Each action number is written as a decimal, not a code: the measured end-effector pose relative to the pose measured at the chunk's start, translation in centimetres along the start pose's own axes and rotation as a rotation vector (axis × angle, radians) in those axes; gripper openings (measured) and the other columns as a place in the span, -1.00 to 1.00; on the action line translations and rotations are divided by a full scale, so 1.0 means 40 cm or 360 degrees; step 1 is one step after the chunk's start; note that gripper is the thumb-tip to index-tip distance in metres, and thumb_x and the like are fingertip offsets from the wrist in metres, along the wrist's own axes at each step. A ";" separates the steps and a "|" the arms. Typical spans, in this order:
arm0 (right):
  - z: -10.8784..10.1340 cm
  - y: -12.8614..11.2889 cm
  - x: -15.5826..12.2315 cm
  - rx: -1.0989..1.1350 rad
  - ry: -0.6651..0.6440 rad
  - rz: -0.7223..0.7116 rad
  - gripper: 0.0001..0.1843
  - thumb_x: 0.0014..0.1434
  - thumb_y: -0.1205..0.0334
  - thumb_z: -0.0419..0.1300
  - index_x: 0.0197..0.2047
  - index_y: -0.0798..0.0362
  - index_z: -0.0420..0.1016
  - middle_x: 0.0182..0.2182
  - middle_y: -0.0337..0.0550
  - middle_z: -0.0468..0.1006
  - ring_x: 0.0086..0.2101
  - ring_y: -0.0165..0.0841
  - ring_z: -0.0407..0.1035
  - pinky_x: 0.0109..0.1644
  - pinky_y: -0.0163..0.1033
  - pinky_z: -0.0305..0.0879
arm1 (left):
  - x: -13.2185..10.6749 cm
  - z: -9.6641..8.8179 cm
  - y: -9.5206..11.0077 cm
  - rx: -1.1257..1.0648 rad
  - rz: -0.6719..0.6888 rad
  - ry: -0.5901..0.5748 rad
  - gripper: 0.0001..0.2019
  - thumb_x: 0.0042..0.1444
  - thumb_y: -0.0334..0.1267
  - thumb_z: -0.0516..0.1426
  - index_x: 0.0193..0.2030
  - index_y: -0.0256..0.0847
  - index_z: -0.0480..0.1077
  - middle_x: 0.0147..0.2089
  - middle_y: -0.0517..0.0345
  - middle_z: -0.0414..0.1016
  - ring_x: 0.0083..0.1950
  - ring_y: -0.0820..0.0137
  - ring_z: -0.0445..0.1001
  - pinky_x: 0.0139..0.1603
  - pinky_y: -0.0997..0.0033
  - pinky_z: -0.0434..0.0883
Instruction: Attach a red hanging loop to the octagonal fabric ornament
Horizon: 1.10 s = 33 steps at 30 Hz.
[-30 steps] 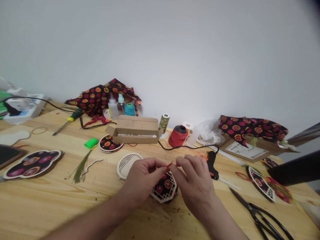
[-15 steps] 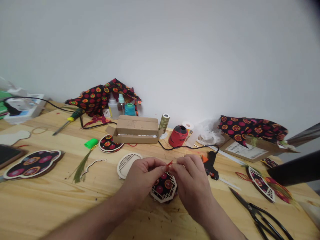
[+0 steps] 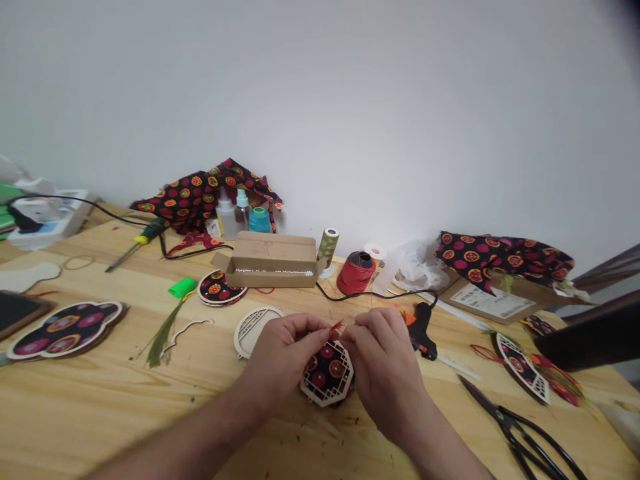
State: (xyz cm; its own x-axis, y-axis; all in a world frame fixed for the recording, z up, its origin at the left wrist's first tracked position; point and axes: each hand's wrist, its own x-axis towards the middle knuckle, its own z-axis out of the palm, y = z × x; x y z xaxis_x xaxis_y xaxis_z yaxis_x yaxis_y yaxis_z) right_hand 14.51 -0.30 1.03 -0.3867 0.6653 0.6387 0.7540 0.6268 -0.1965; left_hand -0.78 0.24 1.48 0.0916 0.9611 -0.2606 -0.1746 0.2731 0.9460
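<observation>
From here I have the wooden tabletop (image 3: 100, 393) across the lower half of the frame. The left hand (image 3: 285, 353) and right hand (image 3: 385, 353) meet just right of bottom centre. Beneath them, at lower centre, sits the octagonal fabric-filled piece (image 3: 327, 373); right above its top edge is a small tuft of red thread (image 3: 338, 327). I have the left thumb and forefinger pinched on that tuft; the right fingers are curled in beside it, and I cannot tell whether they grip a strand.

I read the step as fine threadwork at the piece's top edge. The next move calls for a steady left pinch and a small, precise right pull.

The shears (image 3: 501, 415) run off the bottom edge at lower right. My left hand covers part of a round wooden piece (image 3: 257, 327). Any knot is hidden by the fingertips.
</observation>
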 end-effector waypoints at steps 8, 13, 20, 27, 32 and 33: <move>0.013 0.008 -0.009 -0.0079 -0.0038 0.0014 -0.87 0.18 0.40 0.10 -0.37 0.07 0.42 -0.38 -0.13 0.41 -0.31 -0.31 0.18 -0.23 -0.18 0.15 | -0.004 0.000 0.008 0.0073 0.0022 0.0013 -0.89 -0.13 -0.24 0.24 -0.54 -0.24 0.51 -0.62 0.28 0.49 -0.61 0.54 0.33 -0.60 0.59 0.23; 0.017 0.010 -0.009 -0.0108 -0.0032 0.0002 -0.90 0.18 0.39 0.11 -0.33 0.05 0.44 -0.36 -0.14 0.42 -0.30 -0.31 0.18 -0.23 -0.18 0.15 | -0.004 0.002 0.010 0.0079 0.0023 0.0046 -0.88 -0.14 -0.23 0.24 -0.54 -0.24 0.51 -0.63 0.29 0.47 -0.64 0.56 0.28 -0.62 0.59 0.21; 0.012 0.007 -0.008 -0.0136 -0.0044 -0.0038 -0.89 0.18 0.40 0.12 -0.38 0.08 0.41 -0.37 -0.15 0.42 -0.31 -0.32 0.16 -0.23 -0.18 0.14 | -0.002 0.002 0.004 0.0159 0.0070 0.0038 -0.89 -0.10 -0.24 0.23 -0.52 -0.24 0.52 -0.60 0.28 0.50 -0.59 0.53 0.34 -0.57 0.59 0.28; 0.004 0.009 -0.004 -0.0232 -0.0064 -0.0134 -0.86 0.20 0.39 0.08 -0.36 0.06 0.43 -0.36 -0.13 0.42 -0.30 -0.30 0.17 -0.22 -0.16 0.13 | -0.004 -0.002 -0.006 0.0277 0.0147 0.0040 -0.87 -0.08 -0.21 0.23 -0.46 -0.23 0.53 -0.49 0.20 0.57 -0.44 0.38 0.47 -0.40 0.48 0.40; -0.008 0.007 0.002 -0.0272 -0.0049 -0.0232 -0.92 0.19 0.37 0.11 -0.31 0.09 0.43 -0.35 -0.10 0.44 -0.28 -0.27 0.20 -0.24 -0.14 0.13 | -0.008 0.000 -0.006 0.0454 0.0297 0.0059 -0.88 -0.03 -0.22 0.20 -0.45 -0.19 0.54 -0.45 0.20 0.59 -0.39 0.35 0.50 -0.35 0.47 0.41; -0.010 0.007 0.003 -0.0279 -0.0038 -0.0250 -0.91 0.19 0.37 0.11 -0.31 0.09 0.44 -0.35 -0.10 0.44 -0.28 -0.27 0.20 -0.24 -0.14 0.13 | -0.009 0.000 -0.007 0.0482 0.0323 0.0063 -0.88 -0.02 -0.23 0.19 -0.45 -0.18 0.54 -0.45 0.21 0.59 -0.39 0.35 0.50 -0.34 0.48 0.41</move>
State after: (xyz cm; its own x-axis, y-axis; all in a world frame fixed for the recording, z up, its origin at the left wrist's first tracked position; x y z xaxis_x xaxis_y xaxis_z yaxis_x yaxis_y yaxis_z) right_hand 14.88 -0.20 1.37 -0.5171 0.5758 0.6332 0.7635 0.6447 0.0373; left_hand -0.78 -0.17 1.30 0.0459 0.9969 -0.0635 0.1133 0.0580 0.9919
